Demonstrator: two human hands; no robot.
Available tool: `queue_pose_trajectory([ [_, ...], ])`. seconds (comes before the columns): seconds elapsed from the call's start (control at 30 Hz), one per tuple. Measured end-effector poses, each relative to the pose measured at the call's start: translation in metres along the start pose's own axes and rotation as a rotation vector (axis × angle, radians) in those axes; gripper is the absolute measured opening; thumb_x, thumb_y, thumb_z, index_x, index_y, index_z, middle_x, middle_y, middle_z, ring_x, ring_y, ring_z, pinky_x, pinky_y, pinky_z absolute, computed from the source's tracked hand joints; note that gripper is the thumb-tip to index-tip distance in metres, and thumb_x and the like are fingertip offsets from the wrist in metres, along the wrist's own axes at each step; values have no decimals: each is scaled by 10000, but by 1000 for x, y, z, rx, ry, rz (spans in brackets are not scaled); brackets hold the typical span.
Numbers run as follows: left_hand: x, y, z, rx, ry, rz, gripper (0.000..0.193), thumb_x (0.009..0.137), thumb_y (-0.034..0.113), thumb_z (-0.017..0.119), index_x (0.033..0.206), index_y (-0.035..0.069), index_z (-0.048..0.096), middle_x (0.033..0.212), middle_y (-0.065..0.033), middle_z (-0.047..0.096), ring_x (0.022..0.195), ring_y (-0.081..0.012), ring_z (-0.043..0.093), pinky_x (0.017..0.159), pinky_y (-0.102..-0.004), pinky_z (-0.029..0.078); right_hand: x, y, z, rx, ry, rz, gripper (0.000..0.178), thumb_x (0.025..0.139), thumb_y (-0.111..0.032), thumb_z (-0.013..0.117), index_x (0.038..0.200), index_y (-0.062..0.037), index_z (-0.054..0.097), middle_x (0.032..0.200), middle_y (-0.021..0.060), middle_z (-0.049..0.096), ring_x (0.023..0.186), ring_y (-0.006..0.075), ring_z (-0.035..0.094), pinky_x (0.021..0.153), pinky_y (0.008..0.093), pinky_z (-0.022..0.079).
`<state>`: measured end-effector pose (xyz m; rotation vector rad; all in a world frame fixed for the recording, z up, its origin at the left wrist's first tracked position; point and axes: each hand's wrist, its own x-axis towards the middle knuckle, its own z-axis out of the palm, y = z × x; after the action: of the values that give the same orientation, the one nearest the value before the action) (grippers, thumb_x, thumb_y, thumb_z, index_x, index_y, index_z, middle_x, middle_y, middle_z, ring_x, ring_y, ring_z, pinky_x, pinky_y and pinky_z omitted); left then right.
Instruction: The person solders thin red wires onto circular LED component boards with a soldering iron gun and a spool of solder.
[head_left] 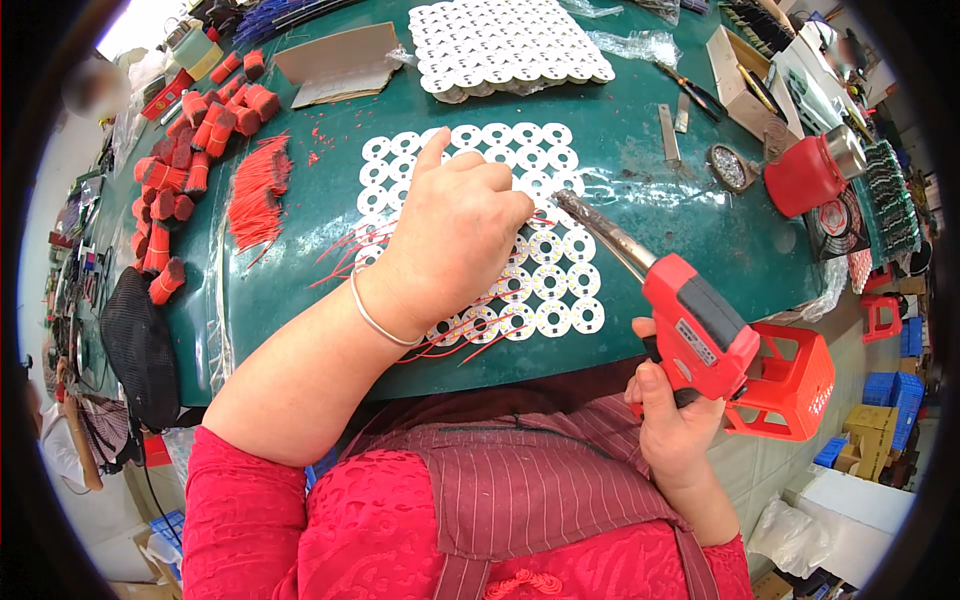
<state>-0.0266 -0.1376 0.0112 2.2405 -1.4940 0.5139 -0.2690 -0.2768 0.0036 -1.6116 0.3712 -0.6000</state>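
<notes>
A panel of round white LED boards [545,270] lies on the green table [660,215], with thin red wires [345,250] fanning out from under its left and lower edges. My left hand [455,235] rests on the panel, fingers curled and the index finger raised; whether it pinches a wire is hidden. A thin bracelet [375,320] circles that wrist. My right hand [675,415] grips a red pistol-shaped soldering gun [700,335], whose metal tip [590,222] points at the panel just right of my left hand.
A second white panel [505,45] lies at the far edge. A loose pile of red wires [258,190] and several red wire bundles [185,165] sit left. A red holder [812,172], a metal dish [730,165], tools and boxes stand right. A red stool [790,380] is below.
</notes>
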Motion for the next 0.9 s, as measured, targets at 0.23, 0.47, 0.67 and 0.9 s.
queue_pose_trajectory([
  [0.23, 2, 1, 0, -12, 54, 18, 41, 760, 98, 734, 776, 136, 740, 798, -19, 599, 904, -247, 603, 1055, -543, 424, -4, -1, 1, 7, 2, 6, 489, 907, 33, 687, 1361, 27, 505, 1247, 190, 657, 949, 130, 658, 655, 216, 548],
  [0.47, 1, 6, -5, -33, 128, 41, 49, 742, 94, 749, 771, 131, 735, 801, -9, 592, 954, -236, 601, 1066, -542, 416, -6, -2, 1, 14, 4, 24, 487, 906, 40, 679, 1360, 28, 505, 1234, 191, 663, 867, 105, 647, 633, 211, 537],
  [0.67, -1, 6, -5, -90, 48, 74, 61, 745, 89, 753, 777, 136, 731, 769, -18, 564, 899, -229, 607, 1072, -546, 403, -10, -4, -1, 3, -1, 9, 460, 908, 49, 663, 1344, 32, 515, 1231, 190, 666, 795, 92, 639, 652, 225, 537],
  [0.9, -1, 5, -2, -102, 36, 94, 52, 760, 98, 743, 770, 145, 724, 721, -24, 527, 808, -229, 595, 1039, -529, 414, -12, -4, -2, -17, 16, -8, 378, 914, 25, 679, 1275, 32, 566, 1170, 158, 683, 741, 88, 627, 656, 242, 526],
])
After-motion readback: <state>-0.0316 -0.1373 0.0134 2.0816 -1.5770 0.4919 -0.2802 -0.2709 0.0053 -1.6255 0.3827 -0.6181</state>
